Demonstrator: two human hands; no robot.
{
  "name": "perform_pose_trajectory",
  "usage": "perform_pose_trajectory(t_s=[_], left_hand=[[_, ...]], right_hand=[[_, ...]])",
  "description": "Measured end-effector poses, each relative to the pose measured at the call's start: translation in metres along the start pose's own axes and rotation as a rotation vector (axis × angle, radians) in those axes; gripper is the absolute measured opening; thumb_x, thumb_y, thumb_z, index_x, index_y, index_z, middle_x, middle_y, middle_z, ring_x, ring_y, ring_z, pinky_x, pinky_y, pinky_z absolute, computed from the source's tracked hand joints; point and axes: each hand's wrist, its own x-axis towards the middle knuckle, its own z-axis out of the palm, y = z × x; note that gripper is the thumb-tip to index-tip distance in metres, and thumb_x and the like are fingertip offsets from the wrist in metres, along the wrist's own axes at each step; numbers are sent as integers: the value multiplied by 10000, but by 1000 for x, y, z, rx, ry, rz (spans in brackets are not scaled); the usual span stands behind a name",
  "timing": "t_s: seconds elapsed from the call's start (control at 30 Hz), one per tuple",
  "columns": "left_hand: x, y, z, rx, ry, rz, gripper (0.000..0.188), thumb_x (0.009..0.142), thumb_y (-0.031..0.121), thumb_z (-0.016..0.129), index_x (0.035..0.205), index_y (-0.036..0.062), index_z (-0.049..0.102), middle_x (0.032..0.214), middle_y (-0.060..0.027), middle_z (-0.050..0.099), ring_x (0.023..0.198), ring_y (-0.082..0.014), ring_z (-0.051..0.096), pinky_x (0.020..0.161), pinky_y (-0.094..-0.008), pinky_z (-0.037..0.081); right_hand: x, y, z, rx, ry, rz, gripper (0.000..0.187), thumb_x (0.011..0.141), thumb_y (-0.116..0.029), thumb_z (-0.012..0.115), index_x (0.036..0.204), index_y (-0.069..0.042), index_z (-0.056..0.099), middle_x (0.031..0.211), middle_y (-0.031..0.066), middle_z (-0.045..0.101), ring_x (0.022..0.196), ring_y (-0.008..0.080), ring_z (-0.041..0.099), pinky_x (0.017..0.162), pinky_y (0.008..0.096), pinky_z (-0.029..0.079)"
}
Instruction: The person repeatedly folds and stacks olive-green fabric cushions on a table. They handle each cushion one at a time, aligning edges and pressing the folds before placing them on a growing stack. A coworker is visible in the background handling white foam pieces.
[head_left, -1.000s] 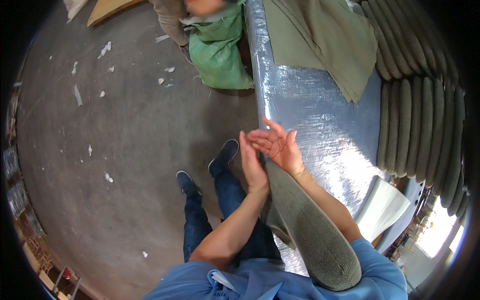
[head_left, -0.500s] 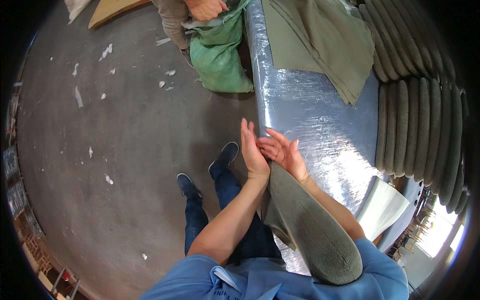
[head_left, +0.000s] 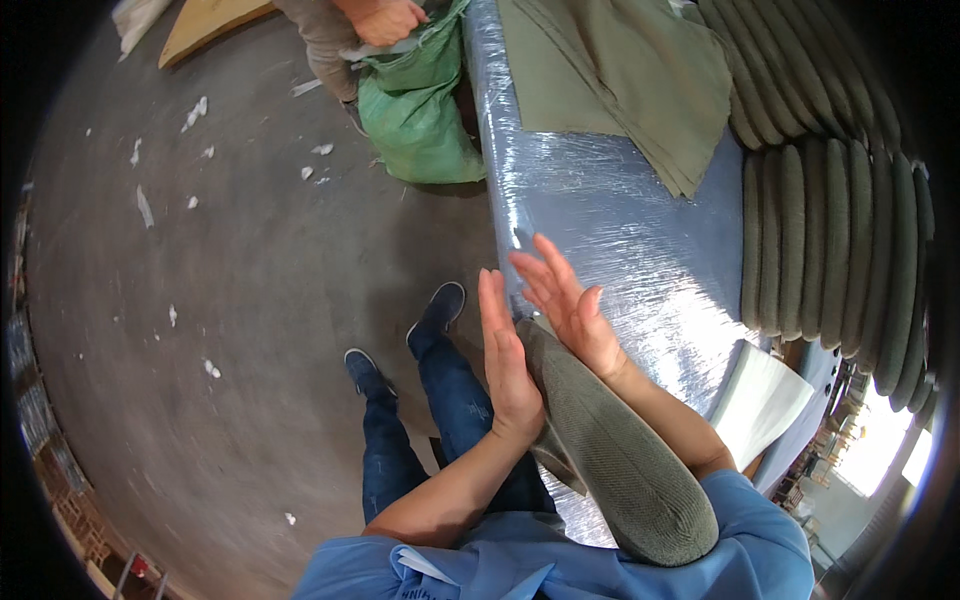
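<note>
An olive-grey fabric-covered cushion (head_left: 630,455) stands on its narrow edge between my forearms, its rounded near end against my blue shirt. My left hand (head_left: 512,375) is open, fingers stretched forward, with its palm side along the cushion's far left end. Slightly farther forward, my right hand (head_left: 578,312) is raised with fingers spread, over the cushion's far right side. Whether its palm edge touches the fabric I cannot tell. A loose fold of the cover (head_left: 556,455) hangs on the left. Beneath lies a table (head_left: 570,215) wrapped in shiny clear plastic.
Olive fabric pieces (head_left: 620,80) lie on the table's far part. Upright rows of similar cushions (head_left: 815,240) line its right side, near a white sheet (head_left: 762,400). Beyond the left edge, another person's hand (head_left: 388,20) is at a green sack (head_left: 415,120). White fluff (head_left: 195,113) dots the floor.
My hands have moved apart at the cushion's far end. The right has lifted and spread its fingers; the left has drawn back along the cushion's side. The view has shifted slightly right.
</note>
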Motion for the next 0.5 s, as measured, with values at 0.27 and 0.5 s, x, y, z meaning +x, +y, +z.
perform_pose_trajectory(t_s=[0.27, 0.5], left_hand=[[4, 5, 4, 97, -104, 64, 965, 1072, 683, 357, 1696, 29, 20, 1753, -235, 95, 1637, -330, 71, 1320, -468, 66], [-19, 29, 19, 125, -136, 113, 995, 1059, 716, 321, 1692, 29, -20, 1756, -239, 41, 1639, -335, 34, 1317, -478, 54]], right_hand=[[-1, -5, 4, -159, -61, -51, 1193, 890, -955, 211, 1712, -99, 93, 1733, 226, 202, 1626, 385, 114, 1292, 573, 66], [-2, -51, 29, -64, -67, -189, 1205, 892, -943, 177, 1704, -58, 78, 1732, 234, 184, 1625, 381, 104, 1303, 540, 42]])
